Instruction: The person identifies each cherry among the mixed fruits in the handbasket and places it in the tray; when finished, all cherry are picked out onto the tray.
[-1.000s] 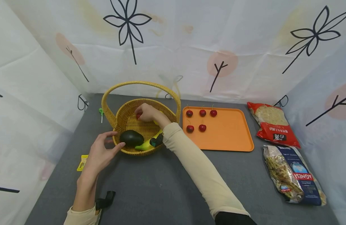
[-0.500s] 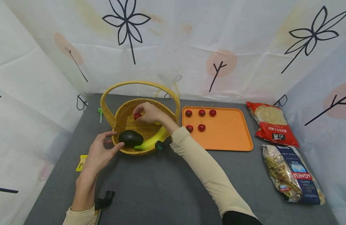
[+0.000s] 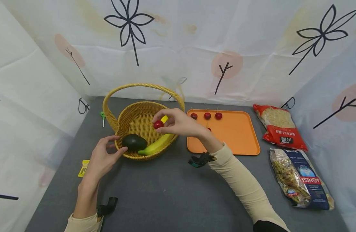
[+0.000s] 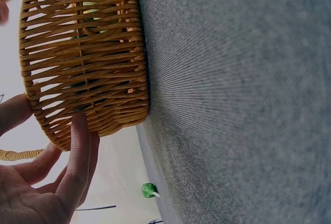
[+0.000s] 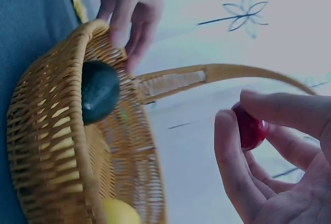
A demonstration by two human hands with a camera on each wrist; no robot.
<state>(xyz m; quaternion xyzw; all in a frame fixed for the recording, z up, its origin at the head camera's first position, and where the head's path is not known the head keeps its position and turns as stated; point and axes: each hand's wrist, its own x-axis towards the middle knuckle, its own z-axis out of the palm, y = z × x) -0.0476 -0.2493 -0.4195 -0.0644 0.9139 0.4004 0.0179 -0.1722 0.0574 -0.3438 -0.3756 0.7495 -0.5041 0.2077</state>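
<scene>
My right hand [image 3: 178, 122] pinches a red cherry [image 3: 158, 124] between thumb and fingertips, above the right side of the wicker basket [image 3: 131, 109]. The right wrist view shows the same cherry [image 5: 250, 127] up close. My left hand [image 3: 104, 158] holds the basket's left rim; in the left wrist view its fingers lie against the woven wall [image 4: 88, 53]. Inside the basket are a dark avocado [image 3: 134, 142], a banana [image 3: 156, 146] and another yellow thing [image 3: 164, 119], partly hidden by my right hand.
Several cherries [image 3: 207, 116] sit on an orange tray [image 3: 236, 138], some covered by my right hand. Two food bags, one red [image 3: 282, 129] and one blue [image 3: 302, 178], lie at the right. A green-topped item [image 3: 103, 116] and a yellow item [image 3: 83, 168] lie left of the basket.
My right hand has risen out of the basket and moved right, toward the tray, with the cherry pinched in it. My left hand has stayed on the rim.
</scene>
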